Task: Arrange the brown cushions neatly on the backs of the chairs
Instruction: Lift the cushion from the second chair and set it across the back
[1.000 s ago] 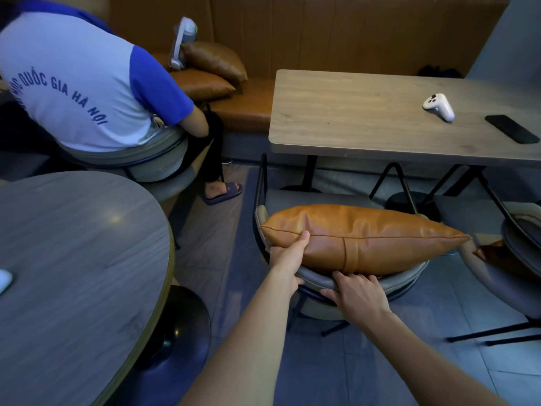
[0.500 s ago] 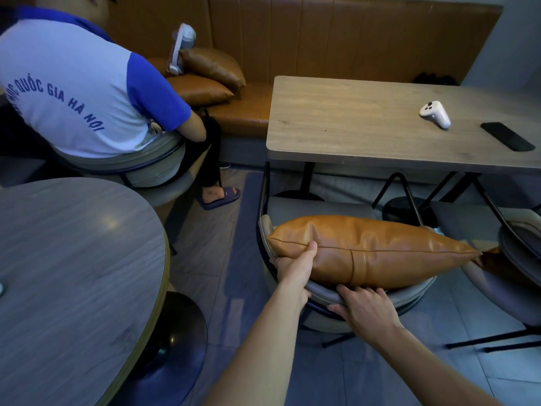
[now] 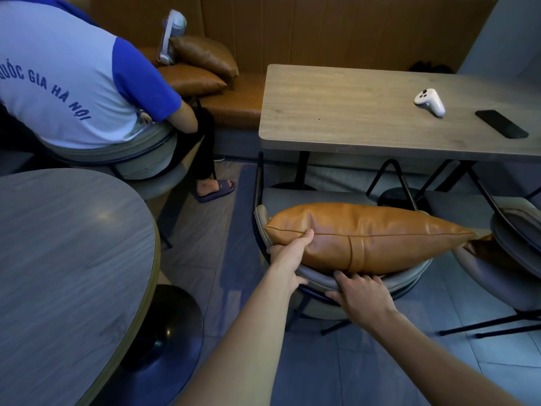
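A: Where the brown cushion [image 3: 366, 235] lies along the top edge of the grey chair [image 3: 322, 281] back, what grips it?
B: The left hand [image 3: 288, 259] pinches its left end, thumb on top
A: And the right hand [image 3: 361, 297]?
B: Fingers curled on the backrest rim, touching the cushion's lower edge

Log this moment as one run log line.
left hand gripping brown cushion | right hand on chair back | cushion atop back
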